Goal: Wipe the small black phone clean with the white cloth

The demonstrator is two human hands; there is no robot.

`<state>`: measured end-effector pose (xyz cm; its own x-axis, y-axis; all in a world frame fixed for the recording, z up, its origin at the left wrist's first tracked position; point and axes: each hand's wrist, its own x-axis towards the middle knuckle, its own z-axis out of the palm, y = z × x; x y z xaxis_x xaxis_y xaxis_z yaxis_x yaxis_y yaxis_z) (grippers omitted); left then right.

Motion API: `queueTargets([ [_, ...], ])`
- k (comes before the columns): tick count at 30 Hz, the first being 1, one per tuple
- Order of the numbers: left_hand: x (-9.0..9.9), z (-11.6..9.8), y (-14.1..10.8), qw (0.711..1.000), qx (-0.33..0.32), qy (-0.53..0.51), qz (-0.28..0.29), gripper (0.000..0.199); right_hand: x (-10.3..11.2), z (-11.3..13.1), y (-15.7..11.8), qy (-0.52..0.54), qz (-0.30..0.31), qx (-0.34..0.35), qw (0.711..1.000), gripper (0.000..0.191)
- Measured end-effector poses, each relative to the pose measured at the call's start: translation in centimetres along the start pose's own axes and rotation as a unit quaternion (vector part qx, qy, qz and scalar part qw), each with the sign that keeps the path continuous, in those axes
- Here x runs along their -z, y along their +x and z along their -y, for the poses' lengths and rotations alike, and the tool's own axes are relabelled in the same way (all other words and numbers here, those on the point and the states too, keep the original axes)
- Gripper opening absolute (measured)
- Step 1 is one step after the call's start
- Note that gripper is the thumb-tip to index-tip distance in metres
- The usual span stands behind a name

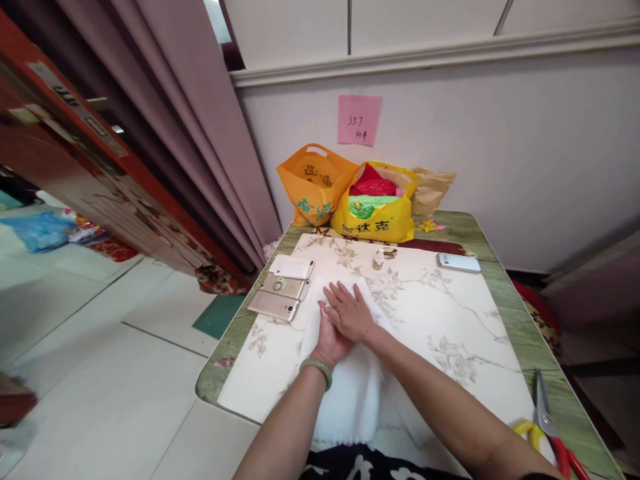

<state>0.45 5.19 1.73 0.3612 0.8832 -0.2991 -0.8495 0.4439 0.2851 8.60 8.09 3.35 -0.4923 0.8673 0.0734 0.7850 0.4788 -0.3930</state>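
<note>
Splayed right hand (353,312) over left hand (332,341), left grip indiscernible, white cloth (347,407) beneath, phones (289,285) and bottle (378,261) near, scissors (546,420) apart

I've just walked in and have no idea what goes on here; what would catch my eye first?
Probably the bright yellow bag at the table's far end, stuffed with red and green items, with an orange bag to its left. Nearer the middle, the right hand lies over the left hand, above a white cloth. Large scissors lie at the near right edge.
</note>
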Motion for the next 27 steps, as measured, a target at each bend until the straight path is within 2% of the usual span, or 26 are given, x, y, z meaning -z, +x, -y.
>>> queueTargets([
  [3, -0.8, 0.1, 0.0, 1.0, 0.018, 0.002, 0.006, 0.076, 0.0, -1.9, 1.9, -0.021, -0.011, -0.054, 0.998, 0.057],
  [5, -0.8, 0.1, -0.2, 1.0, 0.019, 0.006, -0.005, 0.08, -0.1, -3.3, 2.2, -0.037, -0.031, -0.095, 0.994, 0.057],
  [9, -0.5, 0.0, -0.5, 1.0, 0.026, 0.007, -0.001, 0.084, -0.6, -5.2, 0.0, -0.074, -0.092, -0.126, 0.985, 0.056],
  [12, -0.5, -0.2, -0.6, 1.0, 0.026, 0.0, -0.006, 0.082, -0.9, -5.0, -3.2, -0.088, -0.105, -0.083, 0.987, 0.057],
  [15, -0.3, -0.3, -0.6, 0.999, 0.039, 0.0, -0.037, 0.08, -0.8, -2.9, -5.9, -0.076, -0.085, -0.031, 0.993, 0.059],
  [17, 0.2, -0.2, -0.8, 0.996, 0.048, 0.006, -0.082, 0.077, -0.6, -1.0, -6.6, -0.05, -0.052, 0.03, 0.997, 0.06],
  [20, 0.9, -0.1, -0.9, 0.992, 0.024, 0.0, -0.124, 0.065, 0.0, 1.0, -5.8, -0.004, -0.005, 0.096, 0.995, 0.061],
  [22, 0.9, 0.0, -0.8, 0.994, 0.002, -0.013, -0.105, 0.058, 0.4, 1.3, -4.4, 0.01, 0.007, 0.098, 0.995, 0.061],
  [24, 0.6, 0.0, -0.6, 0.998, -0.007, -0.022, -0.052, 0.056, 0.5, 0.9, -2.7, 0.013, 0.008, 0.075, 0.997, 0.061],
  [27, -0.2, -0.1, -0.3, 1.0, 0.003, -0.027, 0.015, 0.062, 0.3, -0.6, -0.9, 0.023, -0.001, 0.024, 0.999, 0.063],
])
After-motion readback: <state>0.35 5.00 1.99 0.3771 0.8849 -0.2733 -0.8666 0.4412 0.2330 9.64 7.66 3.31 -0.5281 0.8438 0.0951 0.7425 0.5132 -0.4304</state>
